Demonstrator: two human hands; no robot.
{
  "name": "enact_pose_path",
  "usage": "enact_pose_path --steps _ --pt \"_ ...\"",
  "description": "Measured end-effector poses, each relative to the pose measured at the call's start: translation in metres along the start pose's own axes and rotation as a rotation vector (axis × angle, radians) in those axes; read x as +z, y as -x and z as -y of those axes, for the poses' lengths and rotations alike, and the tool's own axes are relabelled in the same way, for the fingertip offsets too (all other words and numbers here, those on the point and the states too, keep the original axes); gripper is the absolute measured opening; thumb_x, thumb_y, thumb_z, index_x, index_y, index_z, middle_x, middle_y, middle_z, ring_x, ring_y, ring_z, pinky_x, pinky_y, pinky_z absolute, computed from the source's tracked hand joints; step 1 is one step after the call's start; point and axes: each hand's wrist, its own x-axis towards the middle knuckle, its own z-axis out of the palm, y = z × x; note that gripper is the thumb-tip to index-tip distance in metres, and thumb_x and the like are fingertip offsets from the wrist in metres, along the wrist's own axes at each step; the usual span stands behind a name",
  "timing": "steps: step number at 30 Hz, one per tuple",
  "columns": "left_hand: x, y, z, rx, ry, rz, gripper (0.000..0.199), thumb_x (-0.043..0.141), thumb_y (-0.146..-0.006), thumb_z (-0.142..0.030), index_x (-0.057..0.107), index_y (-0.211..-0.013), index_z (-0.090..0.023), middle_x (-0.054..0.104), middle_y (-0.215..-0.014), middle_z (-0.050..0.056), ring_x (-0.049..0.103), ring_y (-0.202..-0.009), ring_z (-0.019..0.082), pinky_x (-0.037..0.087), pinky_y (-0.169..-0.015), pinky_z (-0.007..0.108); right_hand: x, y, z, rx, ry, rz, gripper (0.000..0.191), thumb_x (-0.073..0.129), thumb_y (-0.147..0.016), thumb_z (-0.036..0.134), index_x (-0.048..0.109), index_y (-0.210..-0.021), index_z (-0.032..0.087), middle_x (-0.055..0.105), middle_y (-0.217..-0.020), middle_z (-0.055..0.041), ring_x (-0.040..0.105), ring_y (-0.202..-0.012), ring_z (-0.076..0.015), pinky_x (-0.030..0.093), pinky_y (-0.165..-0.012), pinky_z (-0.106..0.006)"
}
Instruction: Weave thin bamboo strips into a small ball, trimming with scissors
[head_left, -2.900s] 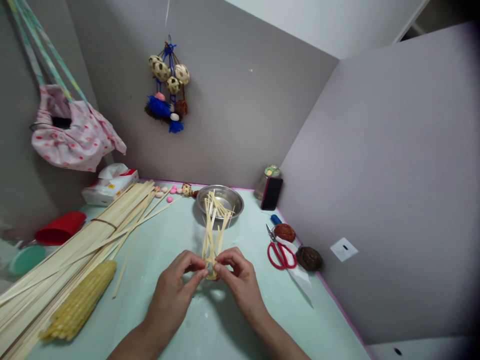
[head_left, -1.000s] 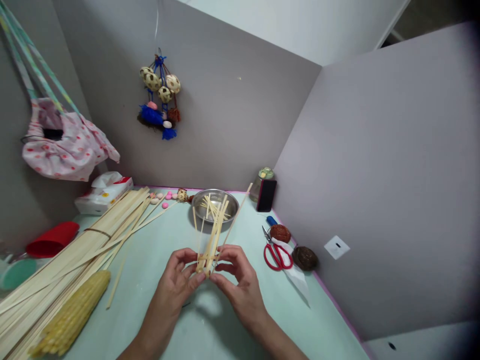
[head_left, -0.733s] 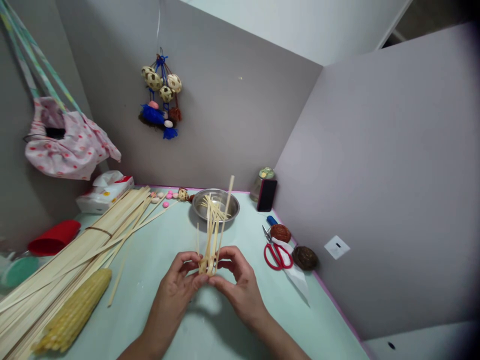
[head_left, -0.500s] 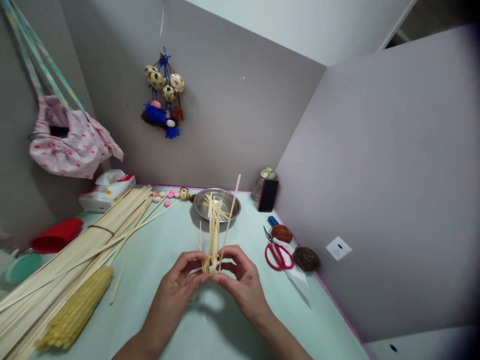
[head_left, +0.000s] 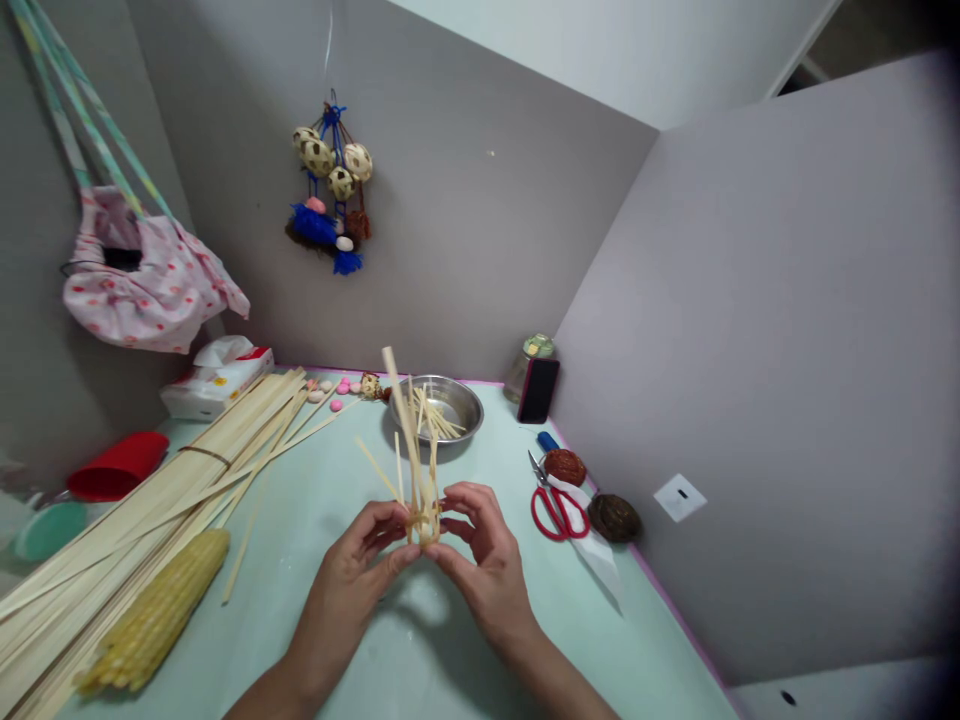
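A small woven piece of pale bamboo strips (head_left: 424, 520) is held up over the tabletop, its loose strip ends standing upward and fanning out. My left hand (head_left: 360, 560) pinches its left side between thumb and fingers. On the other side my right hand (head_left: 484, 560) grips it, thumb low in front and fingers higher up. Both thumb tips nearly meet at its bottom. Behind the strips stands a round metal bowl (head_left: 474, 410) with short cut strips (head_left: 439, 420) in it.
Long bamboo strips (head_left: 172, 500) lie bundled at left beside a corn cob (head_left: 161, 610) and a red cup (head_left: 120, 468). Red-handled scissors (head_left: 559, 512), yarn bundles (head_left: 615, 517) and a phone (head_left: 538, 390) are at right. Woven balls (head_left: 330, 160) hang on the wall.
The woven piece has been turned in my hands: a long strip that leaned right now leans left, and other ends spread to the left. Both hands stay in nearly the same place.
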Motion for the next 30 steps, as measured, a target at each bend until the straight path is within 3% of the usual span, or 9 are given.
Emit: enact_pose_path --steps 3,7,11,13,16,20,26,30 --pt "0.002 0.000 -0.002 0.005 0.048 0.008 0.016 0.075 -0.078 -0.024 0.063 -0.089 -0.025 0.068 -0.089 -0.004 0.067 -0.090 0.015 0.052 -0.085 0.023 0.001 0.000 0.000 0.024 -0.035 -0.002 0.047 0.080 -0.074 0.021 0.060 -0.116 0.030 0.053 -0.118 -0.0031 0.058 -0.110 -0.0222 0.053 -0.092 -0.036" --pt "0.004 -0.001 0.003 -0.005 0.075 0.047 0.021 0.075 -0.078 -0.025 0.061 -0.093 -0.023 0.071 -0.092 -0.002 0.068 -0.092 0.015 0.053 -0.087 0.025 -0.001 -0.001 0.002 0.082 -0.038 0.060 0.036 0.078 -0.076 0.022 0.064 -0.109 0.026 0.060 -0.110 -0.0041 0.060 -0.107 -0.0224 0.053 -0.089 -0.035" --pt "0.004 -0.003 0.015 -0.029 0.095 -0.043 0.036 0.078 -0.074 -0.021 0.053 -0.101 -0.025 0.074 -0.095 0.000 0.072 -0.090 0.018 0.056 -0.084 0.028 -0.002 -0.001 0.002 0.068 0.008 0.062 0.019 0.076 -0.077 0.023 0.068 -0.095 0.022 0.060 -0.103 -0.0039 0.062 -0.098 -0.0209 0.055 -0.081 -0.032" --pt "0.003 -0.003 0.016 -0.048 0.094 -0.051 0.041 0.078 -0.073 -0.020 0.051 -0.104 -0.025 0.075 -0.094 0.000 0.073 -0.088 0.019 0.057 -0.081 0.030 -0.003 -0.001 0.002 0.075 0.003 0.053 0.024 0.078 -0.075 0.023 0.067 -0.096 0.023 0.060 -0.100 -0.0031 0.061 -0.095 -0.0199 0.055 -0.081 -0.031" --pt "0.000 -0.002 0.012 -0.066 0.083 0.038 0.038 0.075 -0.078 -0.022 0.053 -0.109 -0.023 0.075 -0.102 0.005 0.072 -0.095 0.021 0.056 -0.087 0.032 -0.003 -0.002 0.003 0.102 -0.030 0.041 0.043 0.083 -0.070 0.024 0.064 -0.108 0.026 0.058 -0.102 -0.0025 0.059 -0.098 -0.0199 0.054 -0.082 -0.031" --pt "-0.001 -0.001 0.009 -0.022 0.056 0.137 0.030 0.070 -0.084 -0.025 0.055 -0.109 -0.022 0.073 -0.109 0.008 0.067 -0.108 0.022 0.053 -0.094 0.032 -0.004 -0.006 0.004 0.119 -0.051 0.108 0.040 0.084 -0.068 0.029 0.068 -0.104 0.025 0.054 -0.105 -0.0031 0.058 -0.099 -0.0206 0.054 -0.079 -0.030" --pt "0.005 0.002 0.008 0.010 -0.027 -0.034 0.033 0.073 -0.079 -0.027 0.052 -0.105 -0.025 0.068 -0.107 0.004 0.069 -0.100 0.022 0.054 -0.088 0.033 -0.004 -0.004 0.005 0.090 0.058 0.044 0.035 0.084 -0.069 0.026 0.067 -0.100 0.025 0.054 -0.106 -0.0020 0.059 -0.098 -0.0195 0.054 -0.080 -0.030" --pt "0.007 0.006 -0.004 -0.014 -0.078 -0.007 0.025 0.071 -0.080 -0.030 0.056 -0.099 -0.023 0.068 -0.109 0.005 0.069 -0.101 0.024 0.054 -0.089 0.035 -0.002 -0.003 0.006 0.094 -0.012 0.063 0.034 0.084 -0.069 0.026 0.066 -0.097 0.024 0.055 -0.103 -0.0016 0.060 -0.097 -0.0197 0.055 -0.082 -0.031"
